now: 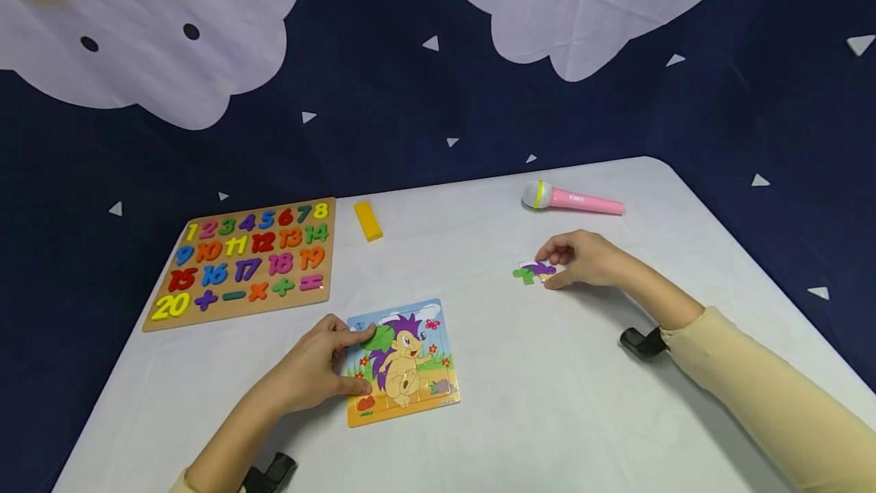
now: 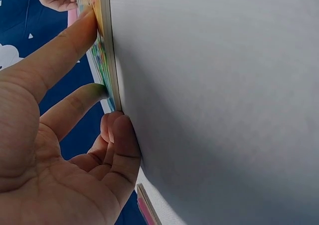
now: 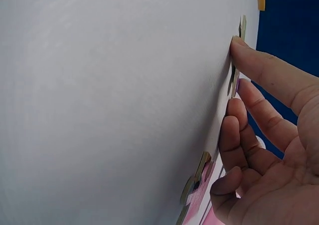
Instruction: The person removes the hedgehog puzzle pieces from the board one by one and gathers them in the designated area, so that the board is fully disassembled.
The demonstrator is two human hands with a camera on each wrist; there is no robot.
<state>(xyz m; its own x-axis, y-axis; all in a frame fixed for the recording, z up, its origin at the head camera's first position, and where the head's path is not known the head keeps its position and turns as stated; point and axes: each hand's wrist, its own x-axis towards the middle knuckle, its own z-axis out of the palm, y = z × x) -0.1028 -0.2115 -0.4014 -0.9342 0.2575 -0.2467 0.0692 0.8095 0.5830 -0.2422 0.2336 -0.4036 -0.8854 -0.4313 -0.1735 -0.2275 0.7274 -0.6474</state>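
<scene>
A square hedgehog jigsaw puzzle (image 1: pixel 438 348) lies flat on the white table. My left hand (image 1: pixel 311 364) is at its left side, thumb and index finger spread and resting on its face. In the left wrist view the other fingers of that hand (image 2: pixel 75 135) bend near the puzzle's edge (image 2: pixel 113 50). Farther right, my right hand (image 1: pixel 591 261) pinches a small cluster of joined puzzle pieces (image 1: pixel 530 271), purple and green, between thumb and index finger. The right wrist view shows those pieces edge-on and another piece (image 3: pixel 202 177) below the fingers, which the head view hides.
A wooden number board (image 1: pixel 236 314) with colourful numerals lies at the left. Beside it is a yellow block (image 1: pixel 368 221). A pink toy microphone (image 1: pixel 582 201) lies behind my right hand. A dark blue curtain (image 1: pixel 383 143) hangs behind the table (image 1: pixel 472 432).
</scene>
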